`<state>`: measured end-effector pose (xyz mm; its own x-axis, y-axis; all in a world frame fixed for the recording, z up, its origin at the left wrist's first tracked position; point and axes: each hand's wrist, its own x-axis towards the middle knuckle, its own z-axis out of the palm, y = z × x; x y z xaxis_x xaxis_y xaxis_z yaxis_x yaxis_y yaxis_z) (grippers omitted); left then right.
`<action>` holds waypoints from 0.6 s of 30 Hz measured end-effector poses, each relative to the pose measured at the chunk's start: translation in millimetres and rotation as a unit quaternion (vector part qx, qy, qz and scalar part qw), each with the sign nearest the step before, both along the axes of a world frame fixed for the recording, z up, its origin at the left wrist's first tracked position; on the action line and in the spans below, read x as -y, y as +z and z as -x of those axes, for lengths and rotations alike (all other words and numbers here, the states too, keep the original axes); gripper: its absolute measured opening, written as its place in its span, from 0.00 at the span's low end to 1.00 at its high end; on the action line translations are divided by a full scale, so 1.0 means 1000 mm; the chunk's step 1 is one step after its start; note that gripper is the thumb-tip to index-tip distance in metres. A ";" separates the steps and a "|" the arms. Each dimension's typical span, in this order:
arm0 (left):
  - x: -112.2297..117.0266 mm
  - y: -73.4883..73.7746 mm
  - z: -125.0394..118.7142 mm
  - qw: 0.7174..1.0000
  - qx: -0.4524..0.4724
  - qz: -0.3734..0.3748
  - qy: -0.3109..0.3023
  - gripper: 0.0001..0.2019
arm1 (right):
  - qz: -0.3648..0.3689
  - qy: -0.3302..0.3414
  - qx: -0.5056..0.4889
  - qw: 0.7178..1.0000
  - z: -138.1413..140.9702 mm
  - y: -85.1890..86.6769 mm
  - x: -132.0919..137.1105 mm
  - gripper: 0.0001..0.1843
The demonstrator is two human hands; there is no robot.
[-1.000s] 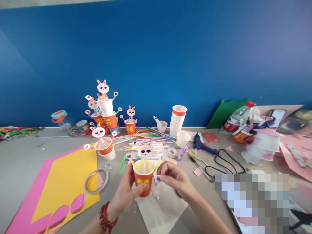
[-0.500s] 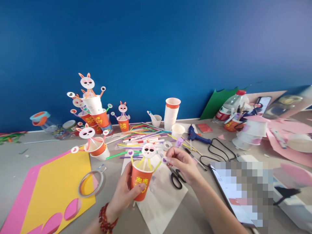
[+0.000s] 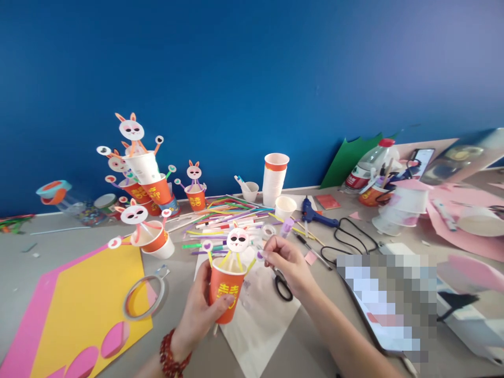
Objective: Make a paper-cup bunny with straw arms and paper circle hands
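My left hand (image 3: 199,315) is wrapped round an orange paper cup (image 3: 226,291) with yellow characters, held upright above the table. A white rabbit face (image 3: 238,239) on straws stands out of the cup, with a heart disc (image 3: 207,245) on a yellow straw at its left. My right hand (image 3: 286,261) pinches the small heart disc (image 3: 260,255) at the tip of the cup's right straw arm. Black scissors (image 3: 281,284) lie on white paper (image 3: 260,325) under my right hand.
Several finished rabbit cups (image 3: 147,181) stand at the back left, one lying on its side (image 3: 151,239). Coloured straws (image 3: 228,218), a stack of cups (image 3: 274,178), a blue glue gun (image 3: 315,215), a tape roll (image 3: 144,296) on yellow card (image 3: 90,304) and a bottle (image 3: 368,168) surround the spot.
The cup has been lifted slightly and my right hand has risen with the straw arm's disc in its pinch. The view has shifted, showing scissors that were hidden a second ago.
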<state>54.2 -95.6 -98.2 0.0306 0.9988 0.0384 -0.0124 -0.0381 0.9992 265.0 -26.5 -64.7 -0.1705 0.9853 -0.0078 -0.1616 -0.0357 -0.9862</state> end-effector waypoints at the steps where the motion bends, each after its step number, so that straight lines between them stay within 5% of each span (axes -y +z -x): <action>1: 0.000 0.000 0.000 1.000 -0.004 -0.001 0.001 0.32 | -0.003 -0.002 0.001 1.000 0.000 -0.001 0.000 0.13; 18: 0.000 0.001 0.000 1.000 -0.016 0.007 0.002 0.33 | -0.015 -0.010 0.029 0.999 0.001 -0.003 0.000 0.12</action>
<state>53.9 -95.9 -97.4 0.0266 0.9994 0.0236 0.0197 -0.0241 0.9995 264.3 -27.0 -67.5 -0.1515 0.9884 0.0119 -0.1042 -0.0040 -0.9945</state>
